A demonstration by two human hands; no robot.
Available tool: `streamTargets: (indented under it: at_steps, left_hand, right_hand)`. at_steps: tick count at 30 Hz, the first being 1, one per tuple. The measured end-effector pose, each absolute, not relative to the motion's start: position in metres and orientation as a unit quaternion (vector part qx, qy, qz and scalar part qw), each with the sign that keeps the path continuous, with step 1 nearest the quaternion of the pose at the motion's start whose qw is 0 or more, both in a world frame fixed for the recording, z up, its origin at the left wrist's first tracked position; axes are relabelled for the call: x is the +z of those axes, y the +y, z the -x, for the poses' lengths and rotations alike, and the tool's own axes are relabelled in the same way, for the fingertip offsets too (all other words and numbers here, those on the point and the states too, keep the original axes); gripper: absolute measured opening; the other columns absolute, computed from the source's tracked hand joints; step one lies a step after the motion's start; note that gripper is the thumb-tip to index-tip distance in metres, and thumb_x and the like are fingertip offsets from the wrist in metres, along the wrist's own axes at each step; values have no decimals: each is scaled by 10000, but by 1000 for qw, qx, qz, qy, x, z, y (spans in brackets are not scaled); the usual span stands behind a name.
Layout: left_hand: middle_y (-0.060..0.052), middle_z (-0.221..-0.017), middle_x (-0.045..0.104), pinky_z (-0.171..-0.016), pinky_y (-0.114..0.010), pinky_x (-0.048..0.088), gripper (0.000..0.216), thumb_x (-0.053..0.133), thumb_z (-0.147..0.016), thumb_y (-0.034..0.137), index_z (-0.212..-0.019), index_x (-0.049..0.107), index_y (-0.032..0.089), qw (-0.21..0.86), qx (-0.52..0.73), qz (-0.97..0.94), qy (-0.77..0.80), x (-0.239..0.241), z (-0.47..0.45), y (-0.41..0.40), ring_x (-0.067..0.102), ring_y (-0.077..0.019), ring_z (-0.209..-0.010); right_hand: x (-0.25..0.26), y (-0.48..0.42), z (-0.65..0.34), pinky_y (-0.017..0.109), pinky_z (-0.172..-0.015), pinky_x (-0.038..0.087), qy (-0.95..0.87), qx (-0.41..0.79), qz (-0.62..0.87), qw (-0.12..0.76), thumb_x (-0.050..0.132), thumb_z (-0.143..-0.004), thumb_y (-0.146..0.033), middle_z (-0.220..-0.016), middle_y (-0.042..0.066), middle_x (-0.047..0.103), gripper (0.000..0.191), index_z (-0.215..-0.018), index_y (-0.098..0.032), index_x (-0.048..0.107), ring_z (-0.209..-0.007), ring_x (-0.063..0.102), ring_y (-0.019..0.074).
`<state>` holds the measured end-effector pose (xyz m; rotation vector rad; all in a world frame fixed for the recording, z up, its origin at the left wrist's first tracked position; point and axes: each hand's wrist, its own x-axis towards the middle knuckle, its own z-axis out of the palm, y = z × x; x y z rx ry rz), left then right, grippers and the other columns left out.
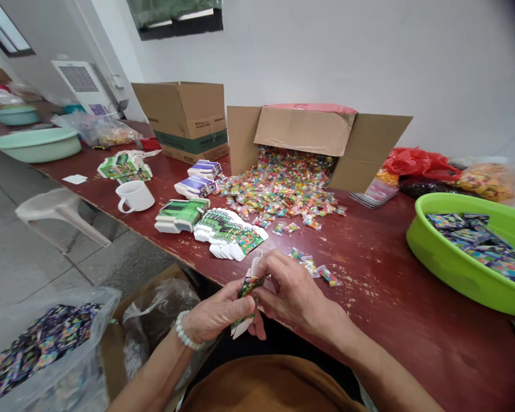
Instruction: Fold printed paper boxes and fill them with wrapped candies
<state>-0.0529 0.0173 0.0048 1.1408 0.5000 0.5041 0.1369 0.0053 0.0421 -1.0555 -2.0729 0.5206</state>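
Small box (pixel 248 286): sitting within grip, showing unfolded end flaps (pixel 241 327), looking part-done; hiding any fill.
Left hand (pixel 217 313): grasping box, pressing thumb across front.
Right hand (pixel 289 289): pinching box near upper end, barely parting fingers.
Flat boxes (pixel 229 232): fanning out just beyond grip, apparently awaiting work.
Candy packets (pixel 328 276): lying loose just past right hand.

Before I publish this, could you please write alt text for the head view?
A person's left hand and right hand hold a small green carton at a red table, where wrapped candies spill from a cardboard box near flat printed cartons.
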Motion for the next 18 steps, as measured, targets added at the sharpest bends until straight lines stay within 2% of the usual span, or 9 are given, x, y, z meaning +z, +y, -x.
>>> streamTargets:
  at_steps: [5,11,13,18]
  left_hand:
    - [-76,-843,652,-559,-264,469,507,646,-799,559,-1095,604,148,803,233,-501,223,3,47,21,681,-206,-659]
    - [-79,-717,647,-546,-246,498,420,733,-735,504,-814,642,103,821,147,-492,250,8,43,20,643,-162,-598]
    - [-76,-691,647,-519,-244,498,383,742,-735,463,-771,642,95,810,155,-492,279,12,42,19,630,-149,-546]
    - [-64,-714,663,-476,-248,486,305,702,-791,397,-850,638,105,757,280,-478,346,12,38,20,629,-151,-508]
  right_hand:
    - [45,11,-148,219,-605,397,-795,330,406,308,572,-802,-52,-736,-35,622,177,-867,-213,536,-658,577,112]
    - [47,21,-156,203,-556,400,-778,467,338,248,628,-748,-71,-767,-35,617,337,-1013,-208,471,-634,568,107]
    - [43,21,-155,200,-537,384,-760,482,343,270,640,-752,-96,-748,-44,593,335,-1018,-212,473,-607,542,102]
    - [28,18,-142,221,-547,370,-688,377,464,413,636,-795,-194,-780,-20,590,286,-1070,-220,561,-588,496,105]
